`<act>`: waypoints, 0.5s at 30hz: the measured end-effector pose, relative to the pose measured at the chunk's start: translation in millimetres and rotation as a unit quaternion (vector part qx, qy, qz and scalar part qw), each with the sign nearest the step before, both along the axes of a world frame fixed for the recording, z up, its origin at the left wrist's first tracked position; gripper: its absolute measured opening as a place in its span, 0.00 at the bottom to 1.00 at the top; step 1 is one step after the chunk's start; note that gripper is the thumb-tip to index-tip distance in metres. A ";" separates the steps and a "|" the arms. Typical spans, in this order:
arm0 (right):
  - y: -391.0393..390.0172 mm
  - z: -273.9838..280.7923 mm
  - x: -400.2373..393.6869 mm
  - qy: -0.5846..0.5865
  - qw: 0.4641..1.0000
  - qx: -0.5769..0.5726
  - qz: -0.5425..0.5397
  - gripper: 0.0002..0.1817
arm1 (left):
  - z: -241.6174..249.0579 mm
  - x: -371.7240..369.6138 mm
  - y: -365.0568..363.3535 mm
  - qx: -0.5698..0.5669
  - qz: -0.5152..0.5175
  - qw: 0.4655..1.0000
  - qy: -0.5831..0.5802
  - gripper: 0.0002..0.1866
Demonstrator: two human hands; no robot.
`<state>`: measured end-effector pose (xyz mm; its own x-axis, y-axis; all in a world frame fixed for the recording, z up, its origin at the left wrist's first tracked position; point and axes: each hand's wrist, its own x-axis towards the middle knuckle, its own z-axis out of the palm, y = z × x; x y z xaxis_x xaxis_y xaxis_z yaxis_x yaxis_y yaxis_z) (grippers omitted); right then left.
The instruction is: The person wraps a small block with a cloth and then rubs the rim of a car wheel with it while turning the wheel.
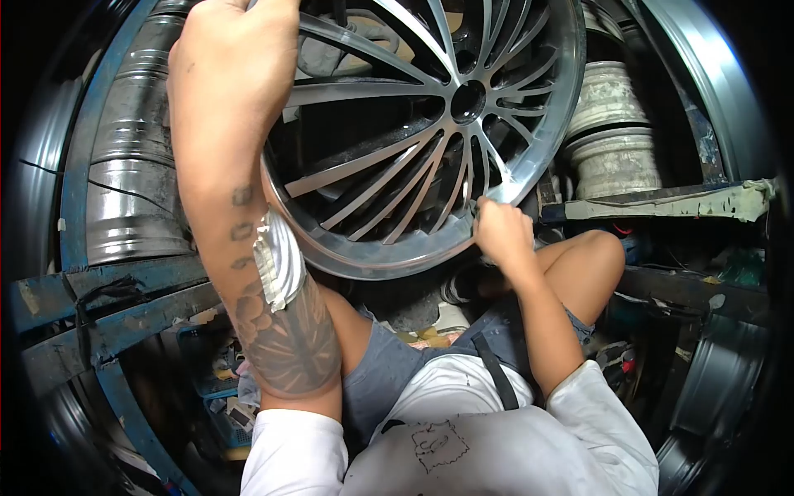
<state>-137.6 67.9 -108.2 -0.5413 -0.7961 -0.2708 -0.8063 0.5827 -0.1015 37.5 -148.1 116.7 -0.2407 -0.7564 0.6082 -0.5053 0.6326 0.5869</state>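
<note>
A large multi-spoke alloy wheel (468,102) fills the upper middle, tilted, its machined spokes facing me. My left arm reaches up along the wheel's left side. My left hand (236,54) is at the top edge of the view, with its fingers cut off or hidden. At the wheel's lower right rim, my right hand (503,231) is closed, knuckles up, touching or nearly touching the lip. A small dark bit shows by its fingers, too hidden to name. A torn silvery wrap (282,260) shows beside my left forearm.
Stacked wheels stand at the left (136,198) and right (614,136). Blue metal frame bars (124,289) flank my legs. A paint-crusted ledge (670,204) juts in at the right. Below the left bars sits a blue basket (223,417) with small items.
</note>
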 end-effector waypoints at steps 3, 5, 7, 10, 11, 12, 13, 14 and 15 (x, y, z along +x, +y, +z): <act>1.2 2.5 11.4 0.000 1.000 0.012 0.016 0.10 | -13.4 9.9 -29.2 -0.069 -0.047 0.996 -0.014 0.17; -1.1 12.1 3.3 0.003 1.000 -0.008 0.026 0.09 | -29.6 13.8 -37.5 -0.206 -0.054 0.976 -0.034 0.15; -5.8 9.5 5.3 0.006 1.000 0.022 0.018 0.12 | -35.7 17.4 -44.5 -0.280 -0.039 0.956 -0.078 0.13; -3.1 12.6 7.3 -0.023 0.999 0.030 0.033 0.14 | -27.5 15.2 -38.6 -0.206 -0.069 0.975 -0.055 0.12; -2.1 11.0 -2.8 -0.020 0.999 0.008 0.027 0.14 | -22.8 14.4 -32.7 -0.152 -0.075 0.985 -0.045 0.12; -4.2 10.8 -11.6 -0.017 1.000 -0.017 0.020 0.13 | -9.5 13.4 -20.5 -0.080 -0.073 0.993 -0.045 0.12; -6.0 9.8 -10.6 -0.017 1.000 0.002 0.015 0.14 | -9.2 14.3 -22.0 -0.082 -0.074 0.993 -0.049 0.13; -6.4 10.4 -2.2 -0.017 1.000 0.014 0.019 0.14 | -8.9 15.1 -23.6 -0.084 -0.076 0.992 -0.052 0.13; -5.0 11.8 9.2 -0.016 0.999 0.026 0.022 0.14 | -16.8 15.2 -33.2 -0.155 -0.082 0.983 -0.057 0.13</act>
<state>-128.4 62.9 -96.4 -0.4969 -0.8032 -0.3286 -0.8278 0.5523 -0.0983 52.7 -181.3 99.9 -0.4236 -0.4839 0.7658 -0.4322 0.8509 0.2986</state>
